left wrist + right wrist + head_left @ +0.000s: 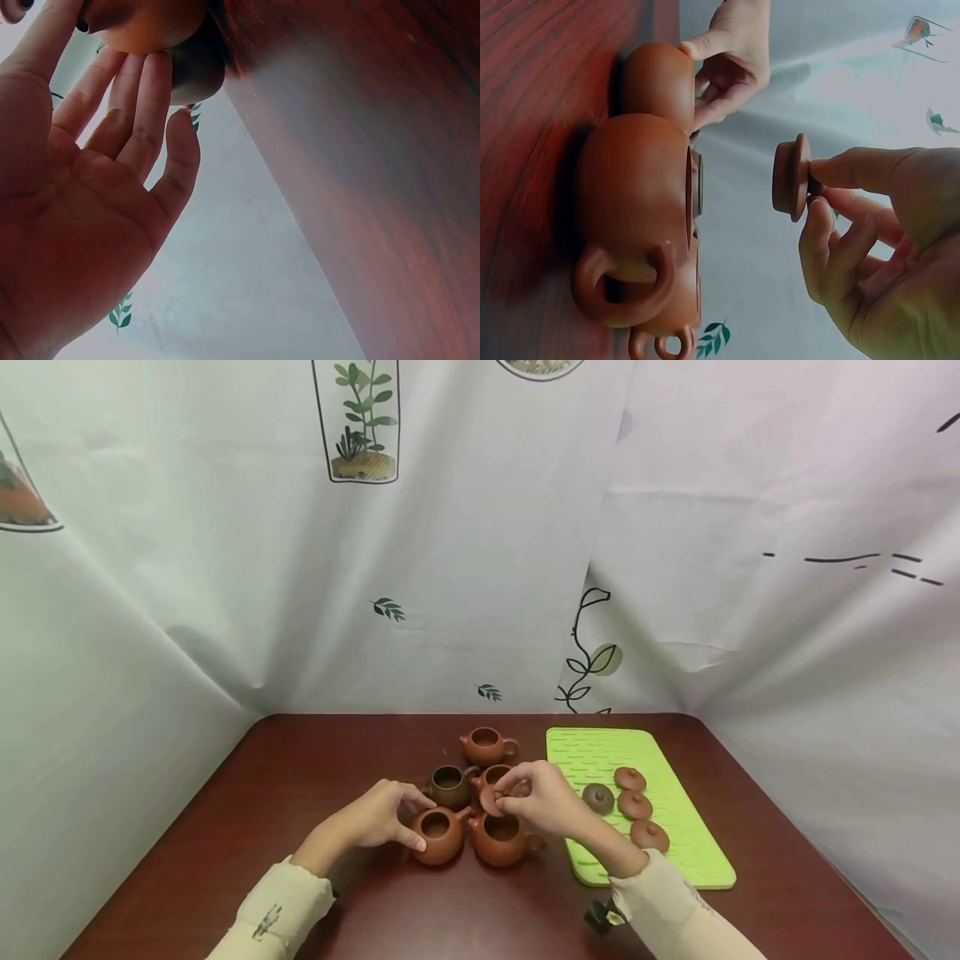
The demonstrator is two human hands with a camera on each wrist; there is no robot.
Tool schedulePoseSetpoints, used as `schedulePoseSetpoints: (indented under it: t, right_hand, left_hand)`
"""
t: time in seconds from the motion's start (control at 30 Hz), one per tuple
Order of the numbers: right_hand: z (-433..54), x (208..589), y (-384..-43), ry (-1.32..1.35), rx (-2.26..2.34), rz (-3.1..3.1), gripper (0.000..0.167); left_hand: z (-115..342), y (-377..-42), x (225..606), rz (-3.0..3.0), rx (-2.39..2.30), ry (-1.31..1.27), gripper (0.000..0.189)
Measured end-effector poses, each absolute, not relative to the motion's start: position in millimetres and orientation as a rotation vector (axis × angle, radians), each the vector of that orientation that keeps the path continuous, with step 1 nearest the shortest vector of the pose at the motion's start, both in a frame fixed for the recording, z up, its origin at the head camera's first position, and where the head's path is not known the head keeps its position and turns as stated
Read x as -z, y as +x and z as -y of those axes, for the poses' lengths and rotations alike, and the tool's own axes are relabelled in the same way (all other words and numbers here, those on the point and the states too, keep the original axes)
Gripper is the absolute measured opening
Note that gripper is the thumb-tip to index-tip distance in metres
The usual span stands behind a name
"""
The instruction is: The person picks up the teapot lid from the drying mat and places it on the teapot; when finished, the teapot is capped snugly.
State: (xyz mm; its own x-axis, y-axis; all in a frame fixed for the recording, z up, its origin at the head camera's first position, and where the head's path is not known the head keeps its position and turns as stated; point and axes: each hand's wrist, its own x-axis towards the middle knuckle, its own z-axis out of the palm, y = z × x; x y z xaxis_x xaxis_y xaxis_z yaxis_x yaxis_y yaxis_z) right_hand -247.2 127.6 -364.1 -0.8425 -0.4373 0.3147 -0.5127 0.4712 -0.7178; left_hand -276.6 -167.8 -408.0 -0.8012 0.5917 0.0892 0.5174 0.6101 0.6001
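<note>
My left hand holds the front-left reddish-brown clay teapot between thumb and fingers, its uncovered mouth facing up. With thumb and fingertips, my right hand pinches a reddish-brown teapot lid by its knob. The lid hangs level in the air, above the mouth of the front-right teapot and apart from it in the right wrist view. Behind these two stand a dark brown teapot and another reddish one, partly hidden by my right hand. None of these pots has a lid on.
At the back stands one more lidless reddish teapot. To the right lies a bright green mat, bearing a dark lid and three reddish lids. Printed white cloth hangs around the dark red table.
</note>
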Motion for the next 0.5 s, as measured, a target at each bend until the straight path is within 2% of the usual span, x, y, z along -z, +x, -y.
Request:
schedulePoseSetpoints:
  t: [0.5]
  right_hand:
    - [-101,374,-253,0.900,-1.294,2.598,0.007]
  left_hand:
    - [168,-279,410,-2.718,-0.950,0.961,0.056]
